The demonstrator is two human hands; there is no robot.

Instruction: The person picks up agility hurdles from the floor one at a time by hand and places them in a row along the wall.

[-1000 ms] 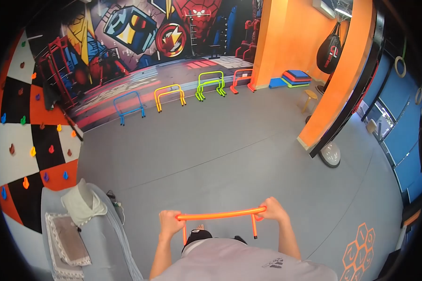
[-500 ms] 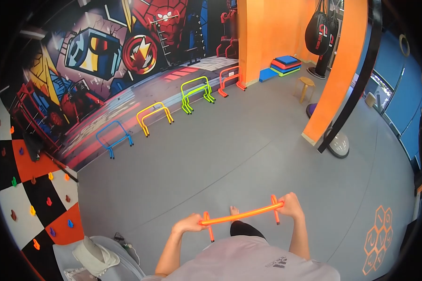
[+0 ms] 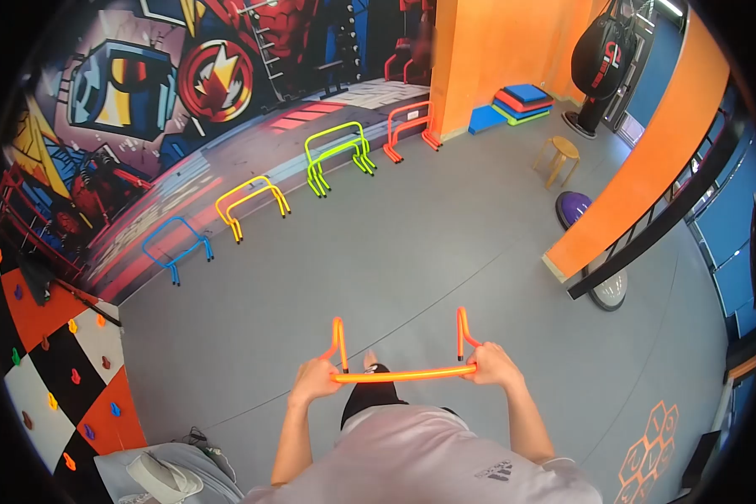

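Observation:
An orange hurdle frame (image 3: 407, 375) is held in front of my body, its bar running level across. My left hand (image 3: 316, 380) is closed round the left end of the bar, and my right hand (image 3: 494, 366) grips the right end. The two bent legs of the hurdle point away from me, with dark tips. Below the bar, a bare foot and a dark trouser leg show on the grey floor (image 3: 328, 252).
Blue (image 3: 176, 244), yellow (image 3: 252, 202), green (image 3: 338, 151) and red (image 3: 412, 130) hurdles line the mural wall. An orange pillar (image 3: 638, 168), wooden stool (image 3: 563, 151) and purple dome (image 3: 573, 206) stand right. A climbing wall (image 3: 67, 370) and grey seat (image 3: 122, 470) are left.
The hurdle has tilted so its legs point forward and rise above the bar. The bar has levelled. The wall hurdles have shifted left in view as the camera moved.

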